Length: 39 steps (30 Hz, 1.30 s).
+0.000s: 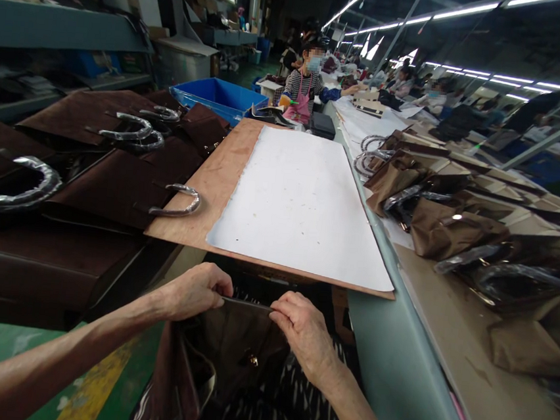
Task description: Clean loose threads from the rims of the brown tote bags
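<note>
Between my two hands a dark brown bag (235, 338) hangs over my lap, its top edge stretched level below the front of the board. My left hand (197, 291) pinches that edge at its left end. At the right end, the fingers of my right hand (305, 331) are closed on the same edge. A small gold-coloured fitting (253, 360) shows on the bag's face. The lower part of the bag is dark and partly folded, hard to make out against patterned cloth.
Ahead lies a wooden board (203, 189) with a white sheet (295, 198). Brown bags with wrapped handles (108, 187) are piled left; more bags (451, 226) cover the right table. A blue bin (216, 95) and a masked person (308, 84) are beyond the board.
</note>
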Tool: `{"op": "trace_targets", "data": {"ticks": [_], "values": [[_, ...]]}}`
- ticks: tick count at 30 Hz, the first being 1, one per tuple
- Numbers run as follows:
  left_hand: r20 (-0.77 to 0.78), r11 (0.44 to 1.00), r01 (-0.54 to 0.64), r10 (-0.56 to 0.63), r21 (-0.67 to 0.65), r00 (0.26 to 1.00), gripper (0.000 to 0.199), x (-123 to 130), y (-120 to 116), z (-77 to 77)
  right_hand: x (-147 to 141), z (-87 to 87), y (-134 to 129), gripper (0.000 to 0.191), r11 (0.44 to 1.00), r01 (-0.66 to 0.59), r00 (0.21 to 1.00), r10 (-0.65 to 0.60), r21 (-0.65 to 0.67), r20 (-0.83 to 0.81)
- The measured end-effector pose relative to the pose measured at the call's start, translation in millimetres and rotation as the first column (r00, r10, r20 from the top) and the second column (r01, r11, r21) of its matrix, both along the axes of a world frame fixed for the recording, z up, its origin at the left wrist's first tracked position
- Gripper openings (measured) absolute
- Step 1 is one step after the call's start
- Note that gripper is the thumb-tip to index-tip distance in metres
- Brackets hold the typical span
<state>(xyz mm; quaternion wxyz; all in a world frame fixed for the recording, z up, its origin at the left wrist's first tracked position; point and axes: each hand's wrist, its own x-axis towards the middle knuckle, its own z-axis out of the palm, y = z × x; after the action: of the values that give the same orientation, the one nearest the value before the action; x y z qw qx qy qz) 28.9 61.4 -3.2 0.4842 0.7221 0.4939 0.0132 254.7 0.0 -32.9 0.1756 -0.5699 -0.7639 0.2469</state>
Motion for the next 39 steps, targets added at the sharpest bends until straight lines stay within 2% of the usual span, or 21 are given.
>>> {"op": "trace_targets", "data": {"ticks": [11,27,33,39], "values": [[0.014,0.999,0.018,-0.018,0.038,1.0,0.025,2,2,-3.5,-38,-4.7,5,0.019,0.988,-0.114,0.967,0.086,0.105,0.241],[0.012,0.996,-0.049,0.048,0.076,0.999,0.021,-1,-2,-4.9,-56,0.8,11,0.021,0.998,-0.046,0.978,0.033,0.054,0.208],[0.018,0.995,-0.025,0.023,0.092,1.0,0.018,0,-3,-6.6,-68,-2.7,11,0.018,0.998,-0.054,0.988,0.048,0.041,0.146],[0.01,0.996,0.027,-0.028,0.084,1.0,0.016,2,-2,-4.1,-67,1.8,11,0.02,0.999,-0.007,0.994,0.012,-0.042,0.111]]}}
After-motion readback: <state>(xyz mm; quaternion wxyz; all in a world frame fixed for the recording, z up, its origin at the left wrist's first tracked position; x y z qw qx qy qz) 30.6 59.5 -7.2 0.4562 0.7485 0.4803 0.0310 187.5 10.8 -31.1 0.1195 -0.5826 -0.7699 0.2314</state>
